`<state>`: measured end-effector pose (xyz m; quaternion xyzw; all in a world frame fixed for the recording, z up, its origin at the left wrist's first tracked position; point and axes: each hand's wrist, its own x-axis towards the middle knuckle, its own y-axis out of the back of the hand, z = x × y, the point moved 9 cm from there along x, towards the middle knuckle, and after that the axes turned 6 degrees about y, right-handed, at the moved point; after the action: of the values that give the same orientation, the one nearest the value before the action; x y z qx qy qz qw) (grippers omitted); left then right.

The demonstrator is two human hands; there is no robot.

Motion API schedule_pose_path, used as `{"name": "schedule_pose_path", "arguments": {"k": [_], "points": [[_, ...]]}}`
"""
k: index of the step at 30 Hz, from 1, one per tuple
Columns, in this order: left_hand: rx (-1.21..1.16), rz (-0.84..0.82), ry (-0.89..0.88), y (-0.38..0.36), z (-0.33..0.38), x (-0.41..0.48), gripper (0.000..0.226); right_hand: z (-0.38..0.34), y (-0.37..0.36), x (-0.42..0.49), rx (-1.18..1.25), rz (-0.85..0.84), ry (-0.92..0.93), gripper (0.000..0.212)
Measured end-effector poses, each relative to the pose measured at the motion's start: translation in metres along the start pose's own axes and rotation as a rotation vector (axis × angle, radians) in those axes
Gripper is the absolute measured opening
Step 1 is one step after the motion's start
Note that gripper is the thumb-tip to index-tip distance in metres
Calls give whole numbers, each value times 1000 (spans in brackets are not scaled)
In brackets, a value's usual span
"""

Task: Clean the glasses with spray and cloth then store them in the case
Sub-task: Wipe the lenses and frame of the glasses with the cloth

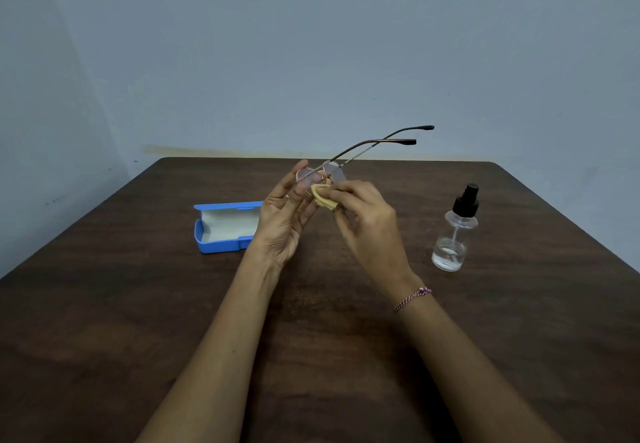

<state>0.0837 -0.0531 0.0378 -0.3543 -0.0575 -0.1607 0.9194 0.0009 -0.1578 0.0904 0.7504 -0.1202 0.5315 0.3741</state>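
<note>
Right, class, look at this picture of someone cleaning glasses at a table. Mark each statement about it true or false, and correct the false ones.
1. The blue case lies open on the table. True.
2. The glasses rest inside the case. False: the left hand holds them up above the table, temples unfolded.
3. The right hand presses a yellow cloth against the glasses. True.
4. The spray bottle lies on its side. False: it stands upright, to the right of the hands.
5. The right wrist wears a thread bracelet. True.
6. The spray bottle is in the left hand's grip. False: nobody touches it.
</note>
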Motion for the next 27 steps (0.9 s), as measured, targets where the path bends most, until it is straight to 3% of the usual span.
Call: {"name": "schedule_pose_path", "arguments": {"k": [19, 24, 27], "points": [[-47, 5, -8, 3, -8, 4, 65, -10, -4, 2, 34, -18, 81, 33], [-56, 16, -24, 2, -6, 4, 63, 5, -1, -1, 19, -21, 12, 38], [-67, 20, -19, 2, -8, 4, 66, -9, -3, 0, 25, -5, 86, 35]]}}
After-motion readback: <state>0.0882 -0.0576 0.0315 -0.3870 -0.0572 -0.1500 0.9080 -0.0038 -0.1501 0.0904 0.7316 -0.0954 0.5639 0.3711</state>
